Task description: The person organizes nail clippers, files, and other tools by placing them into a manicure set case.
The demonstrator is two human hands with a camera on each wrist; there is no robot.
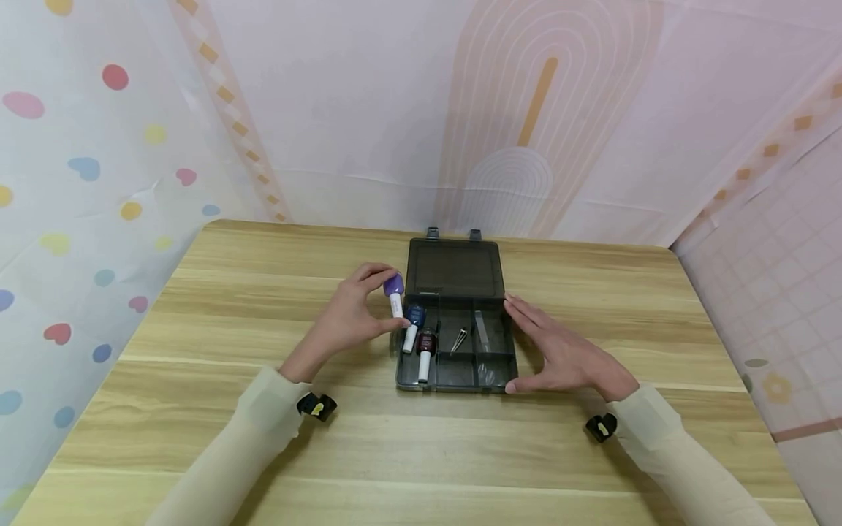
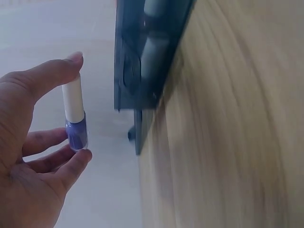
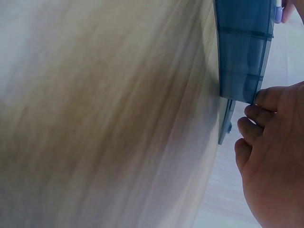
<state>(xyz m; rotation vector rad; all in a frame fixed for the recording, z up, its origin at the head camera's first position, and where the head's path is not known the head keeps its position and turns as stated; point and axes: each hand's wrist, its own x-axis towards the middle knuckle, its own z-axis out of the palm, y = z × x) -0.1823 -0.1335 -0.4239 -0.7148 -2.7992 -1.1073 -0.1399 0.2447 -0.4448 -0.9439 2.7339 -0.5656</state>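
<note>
My left hand [image 1: 349, 310] pinches a purple nail polish bottle [image 1: 394, 286] over the left side of a dark see-through compartment box [image 1: 454, 386]. In the left wrist view, the thumb is at the white cap [image 2: 73, 97] and fingertips are at the purple glass end. Inside the box, a blue nail polish bottle [image 1: 415, 316] and a dark red one [image 1: 426, 342] lie in the left section. A small metal nail clipper [image 1: 459, 339] is in a middle compartment. My right hand [image 1: 562, 358] touches the box's right side, fingers extended toward the back and thumb near the front corner.
The box's lid [image 1: 454, 268] lies folded back, its two latches [image 1: 475, 234] pointing to the rear. A flat clear strip [image 1: 482, 332] sits in a right compartment. Beneath everything is a wooden table [image 1: 421, 446], with a patterned cloth [image 1: 368, 109] behind it.
</note>
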